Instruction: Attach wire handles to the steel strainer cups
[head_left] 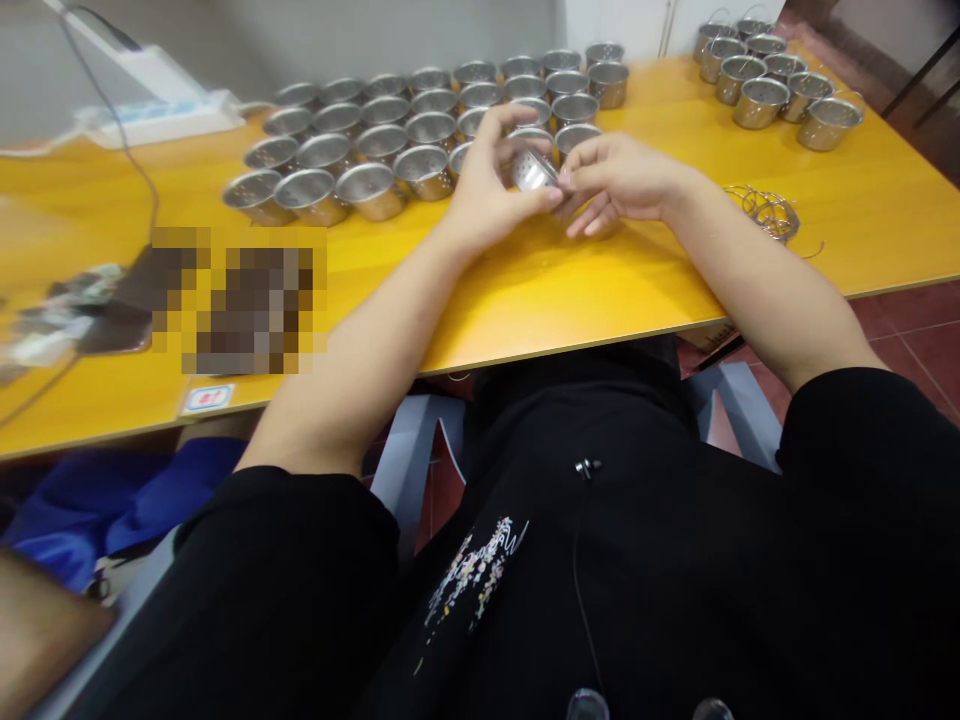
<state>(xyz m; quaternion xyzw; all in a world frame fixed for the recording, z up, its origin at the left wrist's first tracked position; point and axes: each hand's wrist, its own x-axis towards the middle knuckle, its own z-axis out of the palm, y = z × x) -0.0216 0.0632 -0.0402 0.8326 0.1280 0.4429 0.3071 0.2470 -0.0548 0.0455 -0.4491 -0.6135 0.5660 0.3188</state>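
Note:
Both my hands meet over the middle of the yellow table (525, 300). My left hand (487, 185) curls its fingers round a small perforated metal cup (534, 170), tilted on its side. My right hand (619, 180) pinches at the cup's rim from the right, fingers pressed together. Just behind my hands stand several rows of the same metal cups (390, 140), upright and packed close.
A second cluster of metal cups with wire handles (776, 85) stands at the far right corner. A small pile of wire handles (769, 212) lies right of my right hand. A white device with a cable (157, 95) sits far left; blurred items (240, 300) lie at left.

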